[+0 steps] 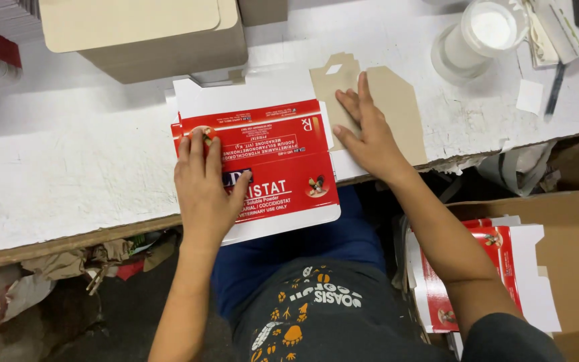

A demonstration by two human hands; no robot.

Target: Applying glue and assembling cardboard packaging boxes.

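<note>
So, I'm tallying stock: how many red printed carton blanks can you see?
2 visible: one flat carton blank on the white table under the left hand, and one on the stack in the brown box at right. More may lie hidden beneath.

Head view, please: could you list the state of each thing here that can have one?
Red carton blank: flat, unfolded.
Brown flap: spread flat.
Left hand: pressing the blank.
Right hand: pressing the flap.
White jar: upright, open.
Box: open, holding blanks.
</note>
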